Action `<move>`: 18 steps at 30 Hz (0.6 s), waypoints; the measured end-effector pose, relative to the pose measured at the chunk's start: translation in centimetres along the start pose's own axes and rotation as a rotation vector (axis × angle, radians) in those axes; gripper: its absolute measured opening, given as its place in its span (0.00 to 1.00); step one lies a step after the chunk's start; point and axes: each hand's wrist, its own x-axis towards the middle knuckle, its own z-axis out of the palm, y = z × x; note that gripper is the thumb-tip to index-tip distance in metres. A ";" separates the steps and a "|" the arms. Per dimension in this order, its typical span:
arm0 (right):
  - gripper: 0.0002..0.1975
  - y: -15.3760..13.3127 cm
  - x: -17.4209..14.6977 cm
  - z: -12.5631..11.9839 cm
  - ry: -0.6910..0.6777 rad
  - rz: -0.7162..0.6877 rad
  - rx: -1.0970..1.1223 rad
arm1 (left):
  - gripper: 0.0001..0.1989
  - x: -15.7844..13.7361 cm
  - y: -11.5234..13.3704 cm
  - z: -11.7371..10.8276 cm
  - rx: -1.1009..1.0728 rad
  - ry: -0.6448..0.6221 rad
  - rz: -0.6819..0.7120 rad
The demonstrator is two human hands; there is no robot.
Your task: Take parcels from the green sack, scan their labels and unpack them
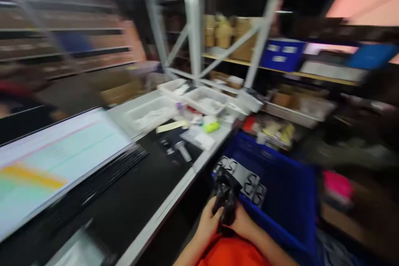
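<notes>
Gripping a blurred black item, left hand and right hand closed round its near end; exact finger grip unclear. Blue crate ahead-right of hands, worktop to their left.

One view, head-worn. I look forward and down from the near side of the bin; left hand and right hand lie close below the lens. Monitor falls left of the bin, shelf well beyond it. Frame motion-blurred.
</notes>
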 end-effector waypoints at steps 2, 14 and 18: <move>0.23 -0.5 0.6 -2.7 0.234 0.018 -0.074 | 0.24 3.0 -0.4 0.8 0.055 -0.094 -0.058; 0.19 13.5 -14.4 -20.9 1.425 0.548 -0.330 | 0.32 13.5 -5.6 7.4 0.580 -0.468 -0.188; 0.27 16.4 -14.1 -32.7 1.597 0.463 -0.539 | 0.24 17.1 -7.2 11.3 0.722 -0.468 -0.201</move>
